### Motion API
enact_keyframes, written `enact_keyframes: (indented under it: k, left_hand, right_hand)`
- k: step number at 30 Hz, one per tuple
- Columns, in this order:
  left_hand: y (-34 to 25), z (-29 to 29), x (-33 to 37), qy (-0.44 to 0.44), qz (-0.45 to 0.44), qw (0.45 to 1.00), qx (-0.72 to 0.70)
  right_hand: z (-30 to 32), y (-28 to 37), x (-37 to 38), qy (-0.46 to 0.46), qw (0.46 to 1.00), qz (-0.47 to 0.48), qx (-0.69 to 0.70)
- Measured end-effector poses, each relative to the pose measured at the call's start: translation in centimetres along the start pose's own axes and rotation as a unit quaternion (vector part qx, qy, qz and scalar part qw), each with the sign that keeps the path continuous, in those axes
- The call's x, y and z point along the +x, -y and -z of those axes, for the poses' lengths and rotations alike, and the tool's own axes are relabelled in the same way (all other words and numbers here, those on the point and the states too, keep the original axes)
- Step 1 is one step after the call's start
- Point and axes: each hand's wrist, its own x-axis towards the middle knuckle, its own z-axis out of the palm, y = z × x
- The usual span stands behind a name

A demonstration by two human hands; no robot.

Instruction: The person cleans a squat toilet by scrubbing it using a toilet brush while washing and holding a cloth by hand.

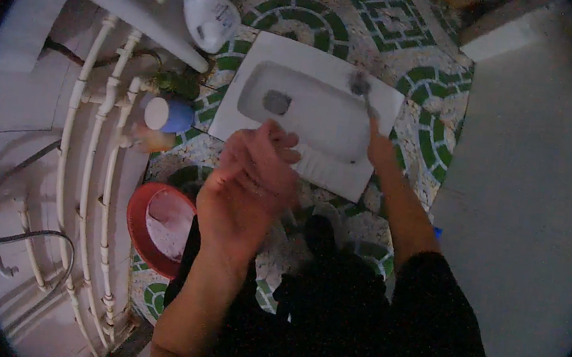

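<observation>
My right hand (378, 149) is closed round the handle of a toilet brush (360, 83). Its dark, round head is at the far right rim of a white squat toilet (238, 106) set in the floor. In front of the toilet's near edge, my left hand (252, 167) is raised with its palm turned up. Those fingers are half curled, loosely apart and slightly blurred, and I see nothing in them. The toilet's basin has a grey drain opening at its left end and a ridged foot area at its near side.
A white bottle with a black cap (209, 18) stands at the far left, near a blue container with a pale lid (169, 116). A red basin (135, 232) holds sudsy liquid. White pipes (91, 156) run along the left wall; a pale wall (526, 178) borders the right.
</observation>
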Motion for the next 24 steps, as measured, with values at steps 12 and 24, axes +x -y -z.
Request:
enact_keyframes:
  k: [12, 24]
  left_hand:
    - [0.7, -0.8, -0.5, 0.15, 0.103, 0.979, -0.093]
    - [-2.6, 4.3, -1.4, 0.18, 0.133, 0.966, -0.132]
  right_hand:
    - [-3.2, -6.5, -6.0, -0.018, 0.991, -0.064, 0.119]
    - [-9.3, -6.1, -23.2, 0.079, 0.973, -0.002, 0.217]
